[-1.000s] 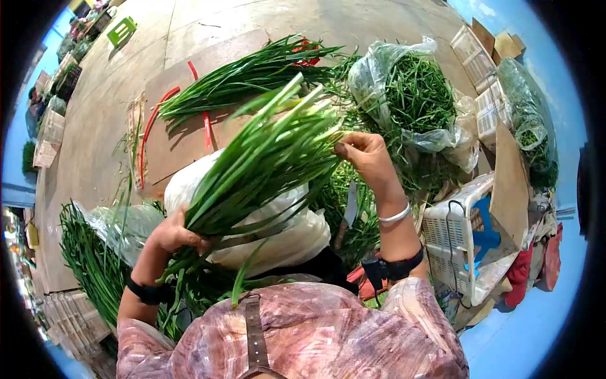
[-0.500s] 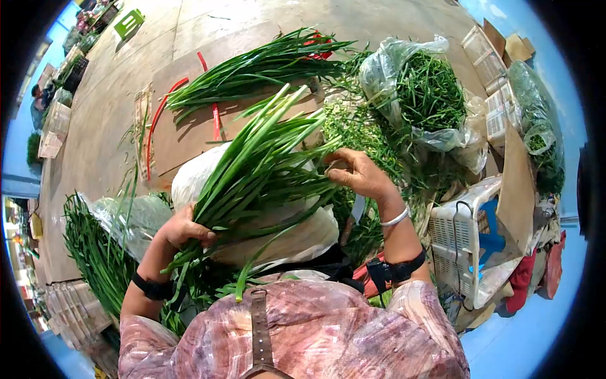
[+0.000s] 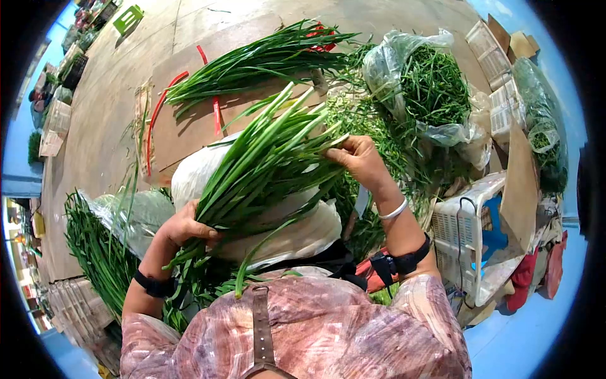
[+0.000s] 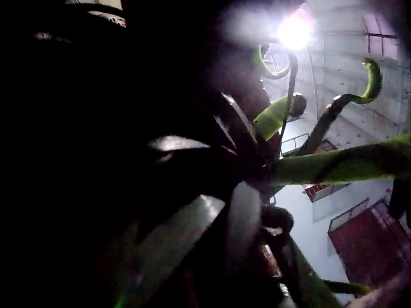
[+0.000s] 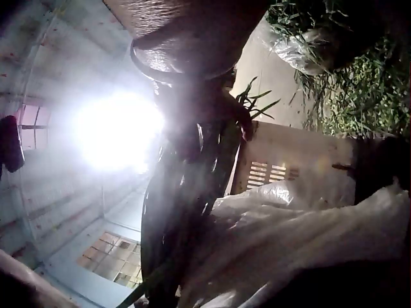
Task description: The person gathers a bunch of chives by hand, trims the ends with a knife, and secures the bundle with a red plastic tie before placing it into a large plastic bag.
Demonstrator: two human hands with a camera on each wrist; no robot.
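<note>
A big bunch of garlic chives (image 3: 265, 158), long flat green leaves with pale stems, lies slanted over the lap in the head view. My left hand (image 3: 188, 226) grips its leafy lower part, thumb across the leaves. At the pale stem ends, my right hand (image 3: 361, 161) pinches a stem between thumb and fingertips. Under the bunch is a white plastic sheet (image 3: 303, 243). The left wrist view is mostly dark, with a few green stalks (image 4: 347, 160) at its right. In the right wrist view the hand is a dark shape against glare.
Another pile of chives (image 3: 252, 72) lies on cardboard (image 3: 170, 142) with red straps (image 3: 216, 117). To the right stand a plastic bag of trimmings (image 3: 435, 88) and a white crate (image 3: 454, 230). A knife blade (image 3: 362, 201) shows beside the right wrist. More greens (image 3: 95, 246) lie at left.
My right hand dropped from the stem ends, fingers curled, then rose again and now pinches a stem there. The bunch has tilted slightly; my left hand keeps its grip.
</note>
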